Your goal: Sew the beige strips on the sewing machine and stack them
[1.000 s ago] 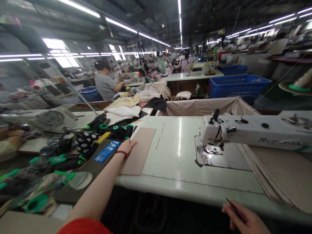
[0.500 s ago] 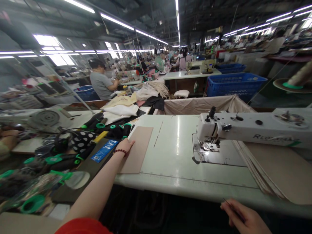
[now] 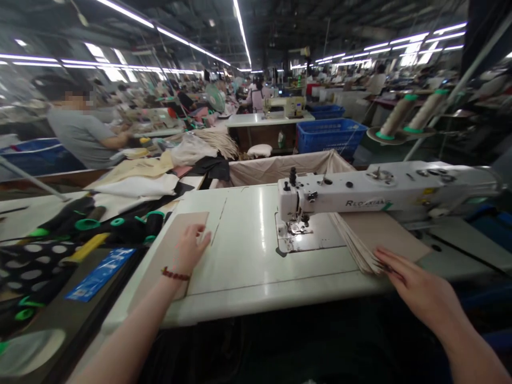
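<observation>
My left hand (image 3: 192, 249), with a dark red bead bracelet, is over a flat beige panel (image 3: 150, 277) at the left end of the pale green sewing table (image 3: 236, 266). Its fingers are loosely bent and apart, with nothing between them. At the right, my right hand (image 3: 420, 285) reaches the near edge of a stack of beige panels (image 3: 386, 234). A thin dark metal tool (image 3: 386, 267), its kind unclear, is held in those fingers. Between the hands stands a white sewing machine (image 3: 332, 192); the stack lies partly beneath its arm.
Left of the table lie thread spools (image 3: 152, 226), a blue printed packet (image 3: 100, 273) and folded fabric (image 3: 136, 185). A fabric-lined bin (image 3: 260, 169) is behind the table, with a blue crate (image 3: 330, 136) beyond. A person in grey (image 3: 80, 133) sits at the left.
My view has swung right. The left hand has lifted its fingers off the beige panel's far-left side, and the right hand has risen from below the table edge to the panel stack.
</observation>
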The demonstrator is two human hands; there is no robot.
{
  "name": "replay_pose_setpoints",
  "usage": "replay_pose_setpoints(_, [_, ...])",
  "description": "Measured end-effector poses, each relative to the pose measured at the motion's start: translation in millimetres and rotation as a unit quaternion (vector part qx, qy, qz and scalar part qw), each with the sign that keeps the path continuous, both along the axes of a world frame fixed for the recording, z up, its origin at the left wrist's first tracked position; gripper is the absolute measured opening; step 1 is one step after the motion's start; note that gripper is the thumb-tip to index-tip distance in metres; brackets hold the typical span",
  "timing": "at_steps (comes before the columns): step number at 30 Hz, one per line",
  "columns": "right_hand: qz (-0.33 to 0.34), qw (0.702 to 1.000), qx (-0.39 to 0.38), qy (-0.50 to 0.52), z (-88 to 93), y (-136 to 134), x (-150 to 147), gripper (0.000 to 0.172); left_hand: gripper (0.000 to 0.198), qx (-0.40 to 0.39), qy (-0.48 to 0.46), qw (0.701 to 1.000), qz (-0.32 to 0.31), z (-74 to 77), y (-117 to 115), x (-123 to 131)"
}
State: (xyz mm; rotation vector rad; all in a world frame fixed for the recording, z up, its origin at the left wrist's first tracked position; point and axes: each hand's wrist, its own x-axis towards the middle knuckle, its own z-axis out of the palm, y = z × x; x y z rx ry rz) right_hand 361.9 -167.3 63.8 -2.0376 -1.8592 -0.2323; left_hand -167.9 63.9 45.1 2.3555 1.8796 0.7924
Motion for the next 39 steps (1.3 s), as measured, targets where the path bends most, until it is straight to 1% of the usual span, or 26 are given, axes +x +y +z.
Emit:
replay_pose_setpoints(2, [-0.021,0.999,-0.004,-0.031,-2.6,-1,3,0.038,0.030,-0.073,-0.086,0.985,-0.134,0.7,-26,60])
replay_pose_setpoints(3, [-0.036,0.999,-0.001,-0.039,-2.2,-2,2,0.037,0.028,-0.119,-0.132,0.967,-0.185,0.4,-39,91])
replay_pose_setpoints(4, [-0.052,0.998,0.000,-0.043,-0.8,-2,1,0.036,0.027,-0.174,-0.183,0.940,-0.227,-0.2,-52,121])
replay_pose_setpoints(5, [-0.061,0.997,-0.006,-0.048,1.3,-2,0,0.037,0.027,-0.225,-0.251,0.906,-0.258,-1.0,-62,151])
replay_pose_setpoints(6, [-0.061,0.997,-0.019,-0.053,3.7,-3,0,0.039,0.027,-0.292,-0.326,0.854,-0.282,-2.0,-70,179])
replay_pose_setpoints(7, [-0.054,0.996,-0.033,-0.059,6.1,-3,-1,0.042,0.028,-0.352,-0.397,0.794,-0.298,-2.8,-76,205])
replay_pose_setpoints(9, [-0.036,0.996,-0.050,-0.069,9.9,-6,0,0.045,0.032,-0.394,-0.446,0.737,-0.321,-3.6,-81,251])
replay_pose_setpoints(10, [-0.027,0.996,-0.050,-0.070,11.3,-8,1,0.044,0.033,-0.404,-0.464,0.717,-0.327,-3.1,-80,271])
replay_pose_setpoints(13, [-0.005,0.998,-0.028,-0.062,14.9,-16,3,0.040,0.031,-0.408,-0.513,0.676,-0.337,1.8,-77,322])
replay_pose_setpoints(15, [0.007,0.998,-0.002,-0.054,17.9,-21,2,0.038,0.026,-0.407,-0.542,0.651,-0.340,6.9,-75,347])
replay_pose_setpoints(17, [0.030,0.998,0.025,-0.040,21.9,-26,-4,0.038,0.024,-0.410,-0.565,0.632,-0.338,11.5,-75,365])
replay_pose_setpoints(19, [0.071,0.997,0.038,-0.011,27.0,-29,-14,0.036,0.027,-0.417,-0.584,0.614,-0.328,14.1,-73,375])
replay_pose_setpoints(21, [0.124,0.991,0.029,0.030,33.3,-32,-28,0.035,0.032,-0.429,-0.600,0.599,-0.312,14.1,-72,378])
replay_pose_setpoints(23, [0.184,0.980,-0.010,0.081,40.4,-33,-41,0.034,0.036,-0.443,-0.612,0.585,-0.294,11.2,-72,373])
replay_pose_setpoints(25, [0.256,0.952,-0.077,0.149,47.4,-33,-50,0.025,0.037,-0.455,-0.620,0.576,-0.277,5.3,-77,359])
replay_pose_setpoints(26, [0.293,0.931,-0.111,0.189,50.4,-31,-52,0.024,0.037,-0.462,-0.623,0.572,-0.268,1.2,-82,349])
replay_pose_setpoints(27, [0.323,0.909,-0.133,0.229,52.8,-28,-52,0.029,0.038,-0.470,-0.625,0.568,-0.258,-3.3,-89,338])
replay_pose_setpoints(28, [0.335,0.894,-0.140,0.263,54.6,-22,-50,0.035,0.038,-0.479,-0.625,0.564,-0.248,-8.2,-97,324])
replay_pose_setpoints(29, [0.326,0.891,-0.132,0.288,55.5,-15,-47,0.037,0.039,-0.491,-0.625,0.558,-0.236,-13.0,-107,310])
replay_pose_setpoints(30, [0.297,0.901,-0.111,0.296,55.5,-5,-43,0.035,0.040,-0.506,-0.620,0.554,-0.228,-17.3,-117,295])
replay_pose_setpoints(31, [0.255,0.920,-0.087,0.284,54.6,7,-40,0.030,0.043,-0.519,-0.610,0.556,-0.222,-21.0,-127,280])
replay_pose_setpoints(32, [0.206,0.943,-0.070,0.254,53.0,20,-36,0.028,0.044,-0.529,-0.594,0.565,-0.218,-23.8,-136,264])
replay_pose_setpoints(34, [0.129,0.976,-0.078,0.156,47.6,49,-31,0.033,0.047,-0.532,-0.547,0.610,-0.215,-27.0,-149,233])
replay_pose_setpoints(35, [0.101,0.984,-0.097,0.106,44.3,62,-29,0.035,0.047,-0.525,-0.519,0.640,-0.212,-28.0,-152,217])
replay_pose_setpoints(37, [0.059,0.988,-0.140,0.027,37.9,81,-30,0.034,0.046,-0.495,-0.469,0.704,-0.199,-30.2,-151,184])
replay_pose_setpoints(39, [0.030,0.988,-0.153,-0.018,32.5,91,-34,0.031,0.050,-0.444,-0.433,0.766,-0.168,-33.7,-144,152])
